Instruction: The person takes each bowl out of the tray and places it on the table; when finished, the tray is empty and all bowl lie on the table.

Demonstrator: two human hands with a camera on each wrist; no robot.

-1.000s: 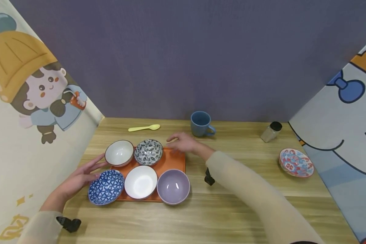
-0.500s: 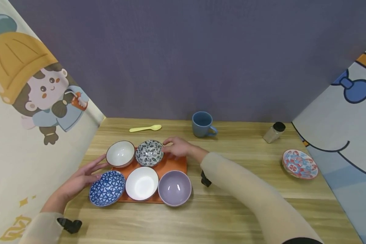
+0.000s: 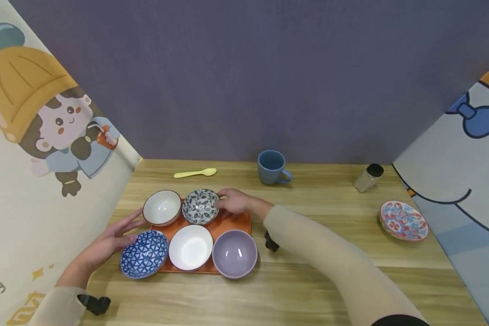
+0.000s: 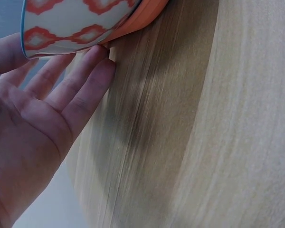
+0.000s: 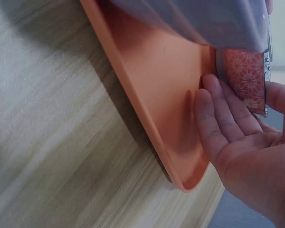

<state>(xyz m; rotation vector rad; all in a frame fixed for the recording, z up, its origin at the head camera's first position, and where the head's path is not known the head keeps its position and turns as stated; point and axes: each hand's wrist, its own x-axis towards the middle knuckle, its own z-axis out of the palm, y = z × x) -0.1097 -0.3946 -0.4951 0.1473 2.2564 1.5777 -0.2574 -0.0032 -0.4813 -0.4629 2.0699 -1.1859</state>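
Six differs from none of the bowls' place: several bowls stand in two rows on an orange tray (image 3: 242,222). My right hand (image 3: 234,202) holds the black-and-white floral bowl (image 3: 199,206) at its right side, thumb at the rim and fingers against the patterned outer wall (image 5: 244,78). My left hand (image 3: 111,237) rests at the tray's left end. Its thumb touches the rim of the blue triangle-patterned bowl (image 3: 144,254), and its straight fingers reach toward the brown-rimmed white bowl (image 3: 162,208). The white bowl (image 3: 190,247) and purple bowl (image 3: 234,254) fill the front row.
Behind the tray lie a yellow spoon (image 3: 195,173) and a blue mug (image 3: 271,167). A black-lidded jar (image 3: 368,178) and a red-and-blue patterned bowl (image 3: 404,220) stand at the right. Walls border the wooden table (image 3: 330,280) at back and sides.
My right hand has moved left from above the tray's back right corner to the floral bowl and taken hold of its side. The left hand stays beside the blue bowl.
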